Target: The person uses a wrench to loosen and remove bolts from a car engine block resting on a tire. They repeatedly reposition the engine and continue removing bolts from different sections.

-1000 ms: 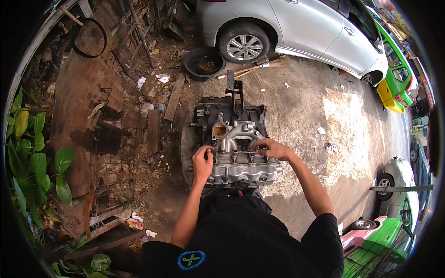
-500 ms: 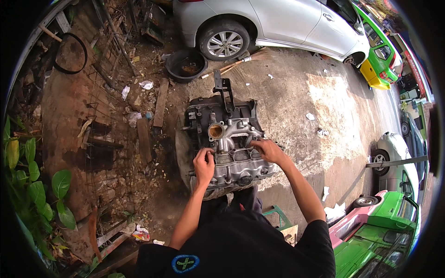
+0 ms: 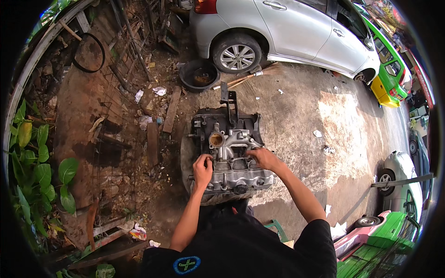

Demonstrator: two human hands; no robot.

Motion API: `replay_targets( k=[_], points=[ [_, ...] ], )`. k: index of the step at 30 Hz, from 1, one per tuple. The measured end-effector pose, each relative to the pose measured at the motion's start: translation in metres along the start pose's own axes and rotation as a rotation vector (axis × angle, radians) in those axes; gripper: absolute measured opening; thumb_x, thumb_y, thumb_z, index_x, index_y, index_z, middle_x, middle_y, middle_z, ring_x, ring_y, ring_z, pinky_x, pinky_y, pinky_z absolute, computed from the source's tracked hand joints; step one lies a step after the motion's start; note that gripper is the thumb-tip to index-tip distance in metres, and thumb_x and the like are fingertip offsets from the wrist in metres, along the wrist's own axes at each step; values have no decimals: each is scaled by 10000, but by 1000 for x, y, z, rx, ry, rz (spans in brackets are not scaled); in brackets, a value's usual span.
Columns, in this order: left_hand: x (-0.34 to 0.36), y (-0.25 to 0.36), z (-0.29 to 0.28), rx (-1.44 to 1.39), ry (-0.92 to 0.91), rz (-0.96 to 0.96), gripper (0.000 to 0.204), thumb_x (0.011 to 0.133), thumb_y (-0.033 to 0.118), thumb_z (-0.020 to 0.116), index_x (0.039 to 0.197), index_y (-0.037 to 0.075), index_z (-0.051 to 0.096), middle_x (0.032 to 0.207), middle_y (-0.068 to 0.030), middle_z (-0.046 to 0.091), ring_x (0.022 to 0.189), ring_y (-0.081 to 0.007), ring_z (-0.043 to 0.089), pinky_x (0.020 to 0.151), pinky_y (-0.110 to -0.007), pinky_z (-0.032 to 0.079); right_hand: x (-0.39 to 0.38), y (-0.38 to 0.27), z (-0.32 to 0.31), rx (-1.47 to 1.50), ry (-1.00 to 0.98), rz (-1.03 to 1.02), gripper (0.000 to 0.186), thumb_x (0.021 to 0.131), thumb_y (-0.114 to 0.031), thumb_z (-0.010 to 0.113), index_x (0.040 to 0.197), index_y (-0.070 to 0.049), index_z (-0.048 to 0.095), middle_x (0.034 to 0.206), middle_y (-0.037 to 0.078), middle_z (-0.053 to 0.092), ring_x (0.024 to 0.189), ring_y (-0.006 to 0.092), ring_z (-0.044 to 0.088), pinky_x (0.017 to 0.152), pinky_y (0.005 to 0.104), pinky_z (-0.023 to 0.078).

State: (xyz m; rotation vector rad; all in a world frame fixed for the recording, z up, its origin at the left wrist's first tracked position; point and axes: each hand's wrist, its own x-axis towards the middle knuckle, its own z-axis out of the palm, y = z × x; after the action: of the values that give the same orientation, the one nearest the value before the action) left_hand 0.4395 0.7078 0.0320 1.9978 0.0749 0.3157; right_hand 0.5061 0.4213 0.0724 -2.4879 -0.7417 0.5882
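Note:
An engine (image 3: 250, 121) stands in front of me, with a silver cast intake manifold (image 3: 229, 152) across its middle and a ribbed metal cover (image 3: 252, 178) on the near side. At the manifold's left end, my left hand (image 3: 202, 170) has its fingers bent and drawn together. My right hand (image 3: 263, 159) reaches in from the right, its curled fingertips down at the manifold's right end. Whatever either set of fingertips grips is too small or hidden. A round brown-stained opening (image 3: 216, 139) faces up between the hands, farther off. Beyond it rises a dark upright bracket (image 3: 229, 98).
A black basin (image 3: 185, 81) and a stick broom (image 3: 269, 71) lie beyond the engine, by a silver car (image 3: 296, 34). Wooden planks (image 3: 172, 110) and litter cover the dirt on the left. Near my right elbow is a green plastic stool (image 3: 276, 230).
The whole view has shifted, so the surroundings sit lower and farther right. Both hands stay at about the same spots on the engine, with only slight finger movement.

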Motion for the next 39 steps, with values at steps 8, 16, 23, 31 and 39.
replay_targets(
  k=[8, 16, 23, 31, 39],
  points=[
    [1, -2, -4, -31, -46, -60, 110, 952, 15, 547, 945, -32, 646, 857, -156, 661, 713, -282, 646, 650, -361, 490, -22, -37, 15, 901, -234, 335, 338, 947, -52, 621, 1262, 61, 578, 889, 191, 706, 794, 290, 717, 726, 392, 592],
    [8, -14, -11, -162, -209, -2, 111, 947, 21, 549, 943, -22, 652, 867, -154, 659, 792, -318, 662, 710, -367, 495, -2, -135, 83, 1955, 241, 627, 250, 1000, -112, 627, 1142, 69, 528, 988, 186, 668, 904, 329, 720, 802, 420, 638],
    [23, -30, -21, -192, -395, 162, 120, 975, 37, 541, 965, -14, 649, 872, -145, 643, 741, -284, 640, 685, -365, 486, -19, -153, 78, 1924, 579, 556, 320, 1008, -153, 625, 1216, 45, 483, 922, 163, 646, 815, 289, 711, 732, 421, 640],
    [24, -31, -13, -244, -427, -95, 123, 949, 45, 542, 903, -16, 639, 773, -106, 620, 668, -199, 580, 656, -341, 460, -55, -101, 69, 413, 648, 671, 257, 934, -186, 647, 1138, -61, 740, 1070, 246, 703, 841, 387, 693, 809, 456, 536],
    [21, -25, -10, -137, -337, 14, 122, 944, 44, 541, 905, -21, 637, 790, -119, 626, 685, -216, 598, 663, -349, 466, -37, -56, 66, 148, 485, 518, 254, 889, -248, 651, 1068, -117, 773, 837, 235, 706, 851, 407, 694, 814, 502, 542]
  ],
)
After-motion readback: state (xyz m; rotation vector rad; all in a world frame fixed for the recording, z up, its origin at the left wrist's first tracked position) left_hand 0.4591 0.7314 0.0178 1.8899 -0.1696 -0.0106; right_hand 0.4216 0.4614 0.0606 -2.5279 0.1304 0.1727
